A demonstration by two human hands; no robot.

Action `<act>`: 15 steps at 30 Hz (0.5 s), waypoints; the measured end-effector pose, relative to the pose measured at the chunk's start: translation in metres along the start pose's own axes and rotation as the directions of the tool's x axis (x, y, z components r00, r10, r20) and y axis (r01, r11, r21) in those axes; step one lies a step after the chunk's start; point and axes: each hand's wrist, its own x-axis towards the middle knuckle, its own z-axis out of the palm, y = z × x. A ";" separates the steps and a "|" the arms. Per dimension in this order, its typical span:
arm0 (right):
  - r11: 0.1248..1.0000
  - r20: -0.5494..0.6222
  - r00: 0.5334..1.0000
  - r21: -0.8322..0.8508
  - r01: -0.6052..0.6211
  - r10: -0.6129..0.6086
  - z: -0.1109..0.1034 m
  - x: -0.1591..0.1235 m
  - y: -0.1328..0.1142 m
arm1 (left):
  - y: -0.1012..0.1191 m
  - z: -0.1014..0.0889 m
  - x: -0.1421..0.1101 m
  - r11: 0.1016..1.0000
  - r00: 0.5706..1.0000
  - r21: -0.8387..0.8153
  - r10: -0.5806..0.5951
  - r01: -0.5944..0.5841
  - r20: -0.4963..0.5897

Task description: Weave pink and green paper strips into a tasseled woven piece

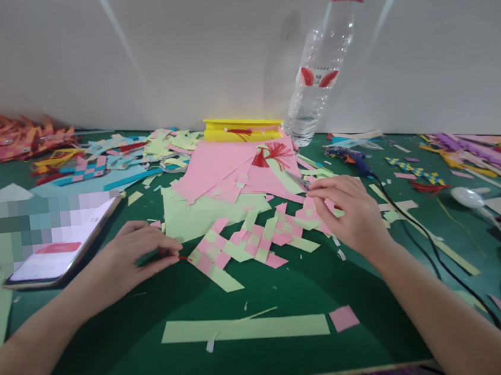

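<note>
My left hand [149,249] is closed, with thumb and forefinger pinching a short red cord [184,258]. The cord meets the left corner of a woven pink and pale green paper piece [215,254] lying on the green table. More woven paper pieces [260,237] continue to the right in a row. My right hand [346,207] is closed on a thin metal tool [299,180], its kind hard to make out. The tool's tip is near a pale green strip [280,175] and several red tassels [274,155] on pink paper sheets [213,170].
A phone [66,242] lies at the left. A tilted plastic bottle [324,60] leans on the wall behind. At the right are a blue glue gun [350,158] with a black cable [416,227] and a white spoon-shaped object [466,197]. A long green strip [247,327] lies in front.
</note>
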 end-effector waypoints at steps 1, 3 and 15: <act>1.000 0.001 1.000 0.001 -0.004 0.004 0.000 0.000 0.000 | 0.000 0.000 0.000 1.000 1.000 0.002 0.011 -0.011 -0.004; 1.000 -0.001 1.000 0.003 -0.015 0.015 0.000 0.000 -0.001 | 0.001 0.000 0.000 1.000 1.000 0.005 0.014 -0.014 -0.014; 1.000 0.001 1.000 0.003 -0.013 0.013 0.000 0.000 0.001 | 0.006 -0.001 0.001 0.999 0.999 0.031 -0.034 0.033 0.026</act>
